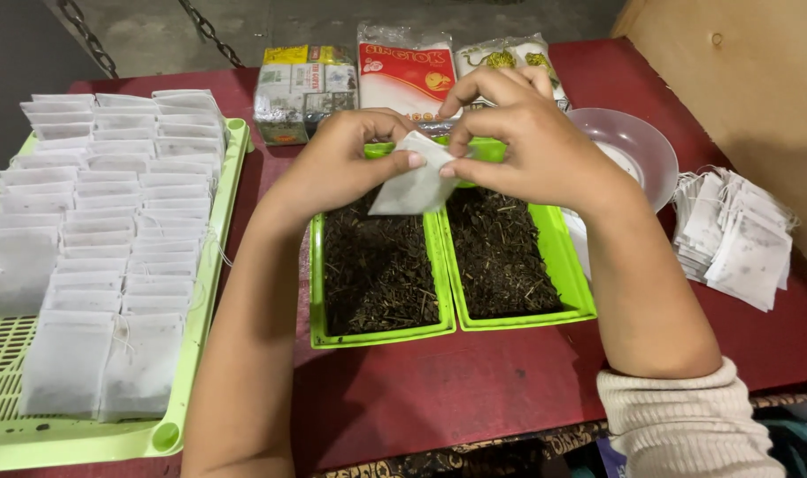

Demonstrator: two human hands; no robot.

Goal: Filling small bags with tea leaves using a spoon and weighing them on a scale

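My left hand (346, 159) and my right hand (518, 133) together pinch a small white paper tea bag (417, 181) by its top edge. The bag hangs above two green rectangular trays (447, 265) that sit side by side, both filled with dark loose tea leaves. The left tray's leaves (377, 270) lie under my left wrist; the right tray's leaves (501, 257) lie under my right hand. A cream knitted sleeve (687, 416) covers my right forearm.
A large light-green slatted tray (200, 292) on the left holds rows of several filled white bags. A pile of white bags (735, 235) lies at the right. A clear plastic bowl (638, 142) and three tea packets (403, 75) stand behind, on the dark red table (474, 389).
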